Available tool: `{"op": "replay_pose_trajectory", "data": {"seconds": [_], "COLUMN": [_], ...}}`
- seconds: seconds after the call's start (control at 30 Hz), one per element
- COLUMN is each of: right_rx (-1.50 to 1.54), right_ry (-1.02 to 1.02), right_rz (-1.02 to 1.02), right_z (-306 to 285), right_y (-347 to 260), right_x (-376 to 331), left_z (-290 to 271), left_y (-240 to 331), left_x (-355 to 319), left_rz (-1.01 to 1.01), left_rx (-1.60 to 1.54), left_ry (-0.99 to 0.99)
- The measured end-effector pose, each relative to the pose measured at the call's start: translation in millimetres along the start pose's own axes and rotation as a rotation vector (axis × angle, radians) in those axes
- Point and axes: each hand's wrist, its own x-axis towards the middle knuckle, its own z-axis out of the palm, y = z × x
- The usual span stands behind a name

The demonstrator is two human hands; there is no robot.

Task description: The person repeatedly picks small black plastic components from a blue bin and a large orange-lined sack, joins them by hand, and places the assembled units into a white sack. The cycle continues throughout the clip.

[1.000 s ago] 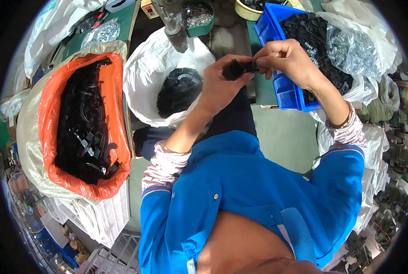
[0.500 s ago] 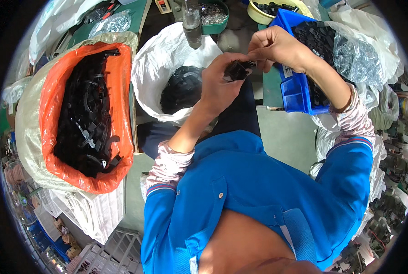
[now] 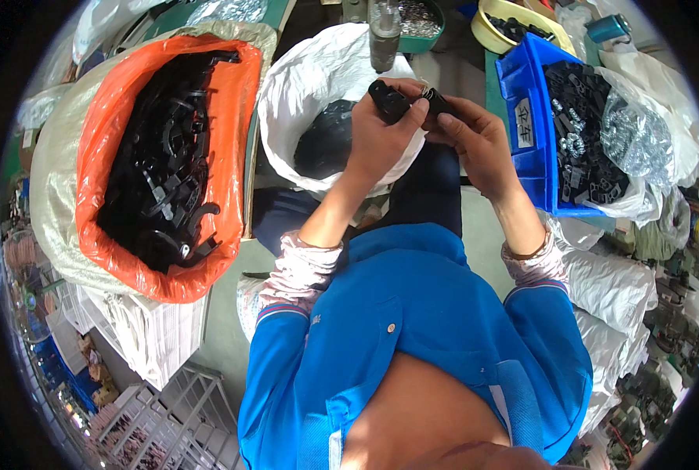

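1. Nearest the camera, the person's blue jacket (image 3: pixel 412 337) fills the lower middle, with both forearms rising from it toward the work.
2. The left hand (image 3: pixel 381 137) is curled, its thumb and fingers (image 3: pixel 413 117) pinching one end of a small black plastic part (image 3: pixel 388 100). The right hand (image 3: pixel 478 137) pinches a second black piece (image 3: pixel 437 100) with its fingertips, the two pieces touching end to end between the hands, above the lap.
3. Judged by look, these parts are light, stiff moulded plastic, smooth enough to slip, not fragile. The best hold is on the flat sides near each end, leaving the joining ends free.
4. Just behind the hands sits a white bag (image 3: pixel 310 86) with dark parts at its bottom. To the left lies an orange-lined sack (image 3: pixel 232 117) heaped with longer black pieces.
5. To the right, a blue bin (image 3: pixel 521 102) holds small black parts, with a clear bag of metal bits (image 3: pixel 635 141) beside it.
6. Farthest off, a yellow bowl (image 3: pixel 490 27) and a round green dish of metal hardware (image 3: pixel 416 19) stand on the table.
7. Against half a second ago, the hands sit much as before, the pieces closer together; the view has tipped, so the sacks lie lower in the picture.
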Motion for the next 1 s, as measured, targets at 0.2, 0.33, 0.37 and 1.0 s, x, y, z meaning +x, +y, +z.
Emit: {"op": "replay_pose_trajectory", "data": {"seconds": [0.2, 0.33, 0.37, 1.0], "right_rx": [-0.103, -0.125, -0.114, -0.226], "right_ry": [-0.090, -0.116, -0.109, -0.059], "right_rz": [-0.001, -0.008, -0.013, -0.049], "right_z": [-11.7, -14.5, -14.4, -25.6], "right_y": [-8.0, -9.9, -10.0, -5.9], "right_x": [16.9, 22.7, 23.0, 21.0], "left_z": [-38.6, -38.3, -37.3, -26.0], "left_y": [17.8, 24.8, 25.6, 2.3], "left_x": [21.1, 26.3, 27.0, 20.7], "left_rz": [0.313, 0.339, 0.356, -0.282], "left_rx": [0.573, 0.627, 0.641, -0.027], "left_ry": [-0.247, -0.269, -0.267, -0.157]}}
